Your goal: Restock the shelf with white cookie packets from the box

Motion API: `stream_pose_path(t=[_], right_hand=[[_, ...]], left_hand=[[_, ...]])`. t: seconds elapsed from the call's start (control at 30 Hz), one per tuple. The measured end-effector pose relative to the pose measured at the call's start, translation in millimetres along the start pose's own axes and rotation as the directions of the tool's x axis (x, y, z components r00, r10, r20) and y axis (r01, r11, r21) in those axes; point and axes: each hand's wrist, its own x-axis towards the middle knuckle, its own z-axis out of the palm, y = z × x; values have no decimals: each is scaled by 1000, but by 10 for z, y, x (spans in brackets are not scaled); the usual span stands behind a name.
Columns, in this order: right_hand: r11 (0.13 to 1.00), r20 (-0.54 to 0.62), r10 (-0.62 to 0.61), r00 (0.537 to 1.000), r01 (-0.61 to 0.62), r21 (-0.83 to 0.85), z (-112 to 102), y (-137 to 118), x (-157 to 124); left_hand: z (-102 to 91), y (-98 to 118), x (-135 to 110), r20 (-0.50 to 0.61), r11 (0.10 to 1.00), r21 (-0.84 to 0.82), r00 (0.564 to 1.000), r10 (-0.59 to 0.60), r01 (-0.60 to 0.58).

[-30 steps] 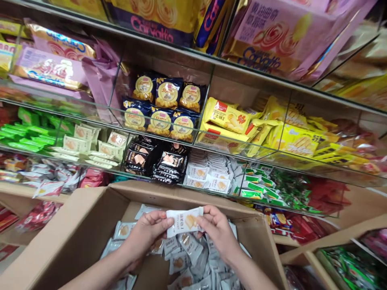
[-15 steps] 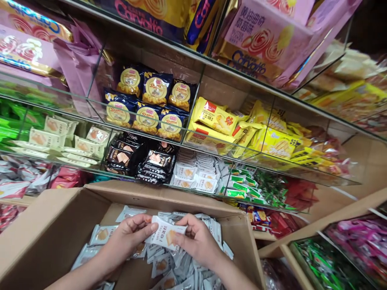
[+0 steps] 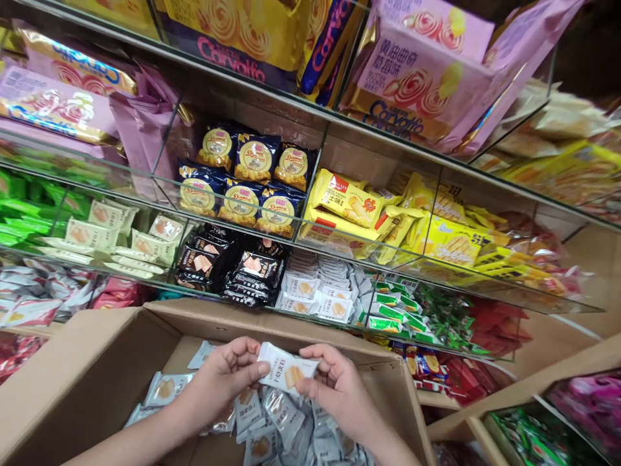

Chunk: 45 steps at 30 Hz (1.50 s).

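A small white snack packet with a picture of pale cake pieces is held between both hands above an open cardboard box. My left hand pinches its left end between thumb and fingers. On the other end, my right hand grips with its thumb in front. Beneath the hands, many similar white packets lie loose in the box. Straight ahead on the lowest glass shelf, more white packets stand stacked in rows.
Black packets and cream packets sit left of the shelved white ones, green-and-white packets to their right. Glass dividers and a shelf edge run above the box. Yellow packs fill the shelf over it. A wooden frame borders the right.
Both hands and the held packet have moved slightly right, and the packet's face now tilts more level. The view has shifted so the shelves sit a little lower.
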Motion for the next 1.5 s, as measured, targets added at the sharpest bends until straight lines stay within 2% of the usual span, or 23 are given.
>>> stream_pose_path(t=[0.13, 0.27, 0.37, 0.43, 0.5, 0.57, 0.63, 0.67, 0.7, 0.73, 0.87, 1.0, 1.1, 1.2, 1.3, 1.4, 1.5], right_hand=[[983, -144, -79, 986, 53, -175, 13, -45, -12], [944, -181, -169, 969, 106, -313, 3, -109, -38], [883, -187, -247, 951, 142, -447, -104, -158, -108], [814, -203, -312, 928, 151, -561, -253, -198, -191], [746, -280, -375, 884, 109, -656, -450, -245, -281], [680, -394, -434, 810, 7, -733, -646, -296, -334], [595, -457, -502, 734, -91, -799, -787, -348, -304], [542, -455, -533, 713, -126, -831, -826, -376, -250], [486, -437, -559, 705, -149, -861, -841, -404, -170], [432, -415, -576, 704, -168, -886, -838, -432, -69], [277, -382, -539, 751, -271, -922, -749, -523, 443], [219, -450, -403, 797, -394, -893, -751, -511, 823], [147, -459, -347, 818, -436, -888, -773, -464, 915], [38, -439, -332, 835, -453, -891, -736, -455, 929], [-53, -402, -248, 881, -427, -903, -695, -486, 979], [-79, -371, -111, 922, -380, -922, -722, -520, 1061], [-79, -357, -33, 934, -358, -930, -768, -538, 1079]], left_hand=[[10, 86, 52, 71, 990, 77, 991, 110, -115], [61, 144, 108, 102, 971, 175, 984, 148, -164], [109, 172, 116, 132, 960, 208, 978, 164, -189], [137, 224, 103, 151, 927, 274, 963, 222, -257], [181, 325, 107, 217, 806, 427, 911, 350, -411], [270, 460, 174, 407, 557, 578, 802, 437, -597], [422, 585, 342, 620, 264, 641, 689, 376, -721], [517, 628, 464, 669, 133, 667, 668, 326, -733], [618, 654, 606, 674, 3, 713, 688, 270, -701], [720, 661, 759, 651, -123, 757, 726, 220, -642], [1031, 572, 1297, 544, -191, 837, 815, 199, -512], [1093, 477, 1486, 458, -223, 882, 867, 195, -416], [1044, 438, 1473, 448, -236, 886, 869, 213, -399], [993, 403, 1449, 455, -236, 884, 859, 233, -404], [962, 366, 1443, 468, -240, 879, 845, 260, -413], [943, 339, 1443, 482, -245, 872, 830, 280, -424], [930, 323, 1445, 490, -251, 868, 818, 301, -428]])
